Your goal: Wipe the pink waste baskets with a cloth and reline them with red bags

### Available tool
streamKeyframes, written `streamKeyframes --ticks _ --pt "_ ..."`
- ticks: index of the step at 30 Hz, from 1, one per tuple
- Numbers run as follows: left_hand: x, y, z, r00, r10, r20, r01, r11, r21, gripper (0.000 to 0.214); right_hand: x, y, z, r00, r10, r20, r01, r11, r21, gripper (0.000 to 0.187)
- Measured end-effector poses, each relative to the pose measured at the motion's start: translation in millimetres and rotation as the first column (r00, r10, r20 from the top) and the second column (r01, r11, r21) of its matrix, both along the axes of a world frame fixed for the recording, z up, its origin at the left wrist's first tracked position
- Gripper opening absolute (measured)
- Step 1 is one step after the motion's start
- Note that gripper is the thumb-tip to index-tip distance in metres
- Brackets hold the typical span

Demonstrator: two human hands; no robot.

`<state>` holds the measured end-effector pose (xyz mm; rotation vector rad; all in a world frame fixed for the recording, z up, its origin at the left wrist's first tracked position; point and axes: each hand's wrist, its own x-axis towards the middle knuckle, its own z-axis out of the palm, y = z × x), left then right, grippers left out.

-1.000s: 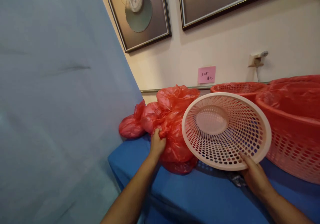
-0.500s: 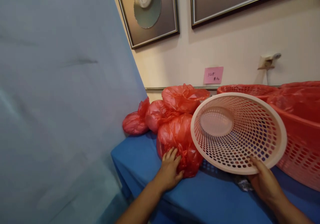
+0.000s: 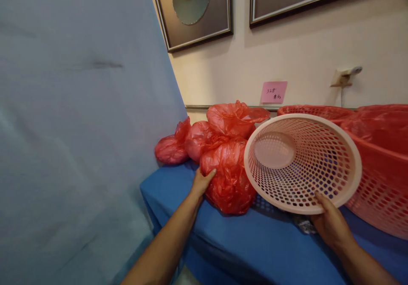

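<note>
My right hand grips the rim of a pale pink plastic basket with its thumb inside. The basket, full of round holes, is tilted so that I look into it, and nothing shows inside. On the left side of a full red plastic bag lies my left hand. Its thumb rests on the bag's front, while its other fingers are hidden behind the bag. More red plastic bags are heaped behind and to the left, against the wall.
A blue cloth covers the table. Large red baskets, one lined with red plastic, stand at the right. A bluish-grey panel rises on the left. A pink note and a socket are on the wall.
My left hand has slid from the front of the near bag to its left side, and the bag has turned slightly. My right hand still holds the basket in nearly the same place.
</note>
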<state>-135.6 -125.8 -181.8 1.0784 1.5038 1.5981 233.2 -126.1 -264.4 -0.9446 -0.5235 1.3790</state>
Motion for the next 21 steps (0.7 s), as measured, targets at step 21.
streamKeyframes --ticks 21 --pt "42 14 -15.1 0.574 -0.373 0.730 0.552 0.834 -0.008 0.038 -3 -3 5.6 1.000 -0.017 0.016 0.016 0.999 0.037 0.036"
